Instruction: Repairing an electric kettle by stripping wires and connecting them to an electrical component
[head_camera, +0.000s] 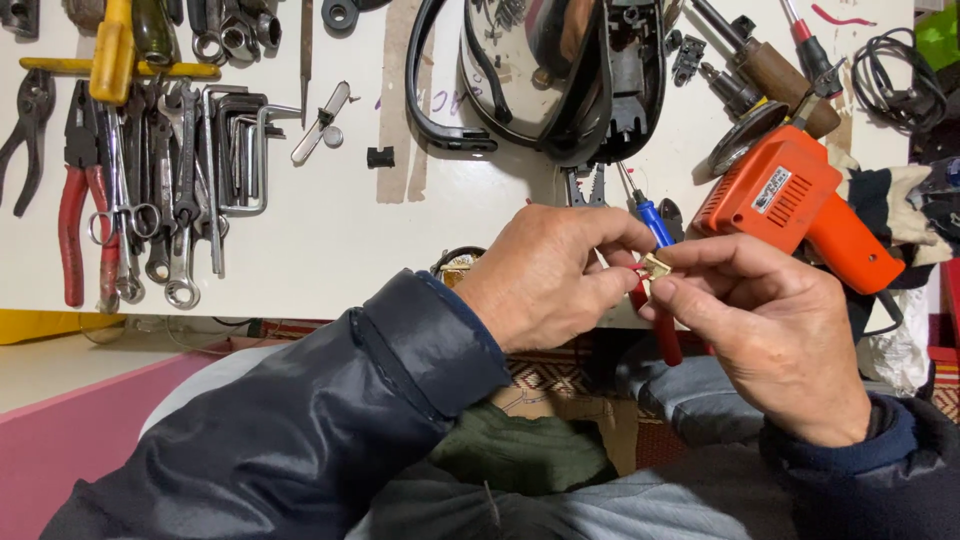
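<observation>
both hands (648, 275) pinch small brass part (657, 264), prob

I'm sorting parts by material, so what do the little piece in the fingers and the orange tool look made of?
Small piece: likely brass, judging by its yellowish metallic glint; too small to be sure. Orange tool: moulded plastic body, matte orange with a smooth shell.

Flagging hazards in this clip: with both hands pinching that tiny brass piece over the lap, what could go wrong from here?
1. The small brass part is pinched only by fingertips of the left hand and right hand, off the table edge; a slip could drop it into the lap.
2. The red-handled pliers hang close under the fingers and might nip them.
</observation>
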